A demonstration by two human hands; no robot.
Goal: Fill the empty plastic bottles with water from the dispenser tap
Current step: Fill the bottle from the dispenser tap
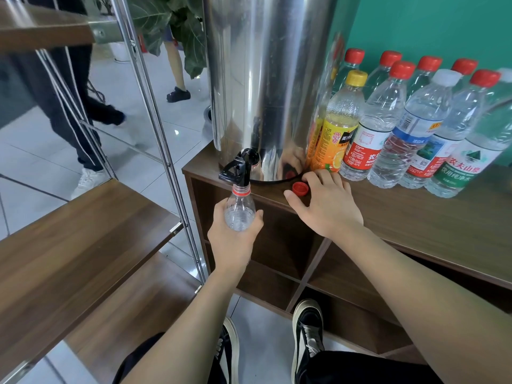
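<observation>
A clear, uncapped plastic bottle with a red neck ring [238, 209] is held upright with its open mouth right under the black plastic tap [238, 169] of the tall, shiny stainless-steel water dispenser [271, 79]. The left hand [235, 239] grips the bottle from below, fingers and thumb wrapped round its body, out in front of the brown wooden worktop [415, 217] edge. Whether water is running cannot be told.

A small red screw cap [300, 188] lies open side up on the worktop, just beside the dispenser's base. The right hand [325, 202] rests on the worktop next to it with loosely spread fingers curved round the cap's near side; it holds nothing, and whether a finger touches the cap is unclear.

To the right of the dispenser stands a tight cluster of capped bottles near the green wall [429, 23]: an orange juice bottle with a yellow cap [339, 126], several clear water bottles with red caps [372, 128], and a clear bottle with a white cap and blue label [424, 126].

Below the worktop are open wooden compartments [277, 245]. On the left rises a shelf rack of dark wood boards on chrome poles [83, 239], and beyond it, on the tiled floor [36, 162], the legs of other people [83, 120] show.
</observation>
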